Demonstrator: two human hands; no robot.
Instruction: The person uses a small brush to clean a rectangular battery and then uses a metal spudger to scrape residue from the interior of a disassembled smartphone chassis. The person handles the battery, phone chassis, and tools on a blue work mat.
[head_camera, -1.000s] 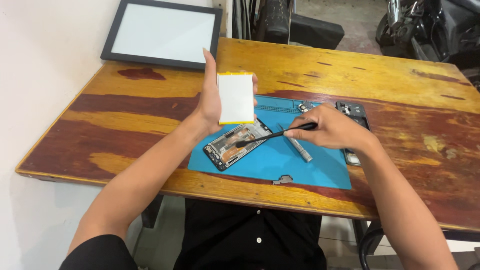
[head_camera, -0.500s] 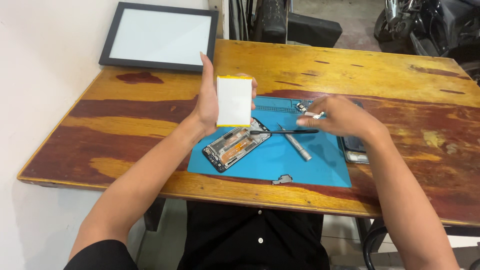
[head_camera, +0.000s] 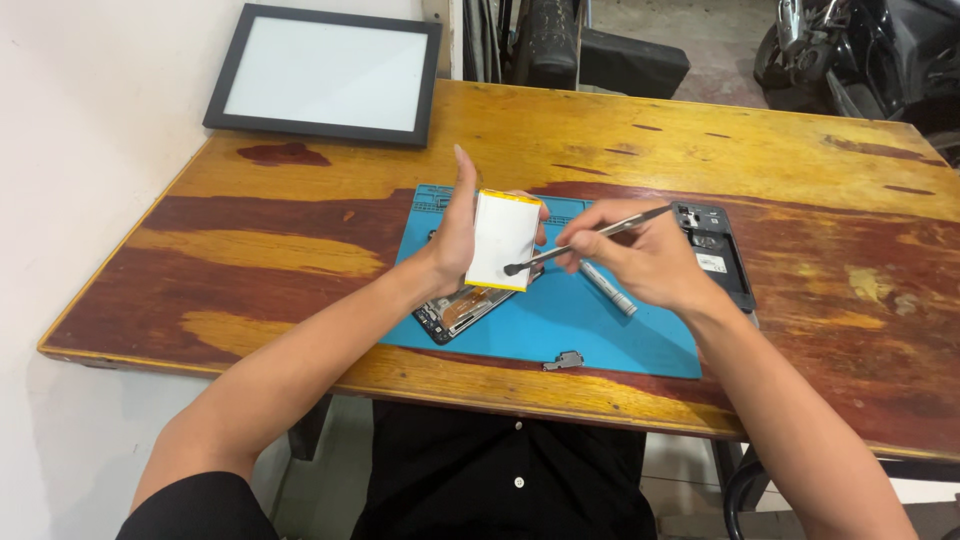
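Two bare hands work above a glossy, streaked wooden desk (head_camera: 300, 250): the left hand (head_camera: 455, 235) clasps a flat white rectangular battery (head_camera: 503, 240) with yellow edges, upright over the blue rubber mat (head_camera: 620, 340). The right hand (head_camera: 640, 255) pinches a slim metal spudger (head_camera: 585, 240), its dark tip touching the battery's face.

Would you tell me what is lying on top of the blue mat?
On the blue mat lie an opened phone body, a silver pen-like tool and a small metal part. The left hand and white battery cover the phone's upper part.
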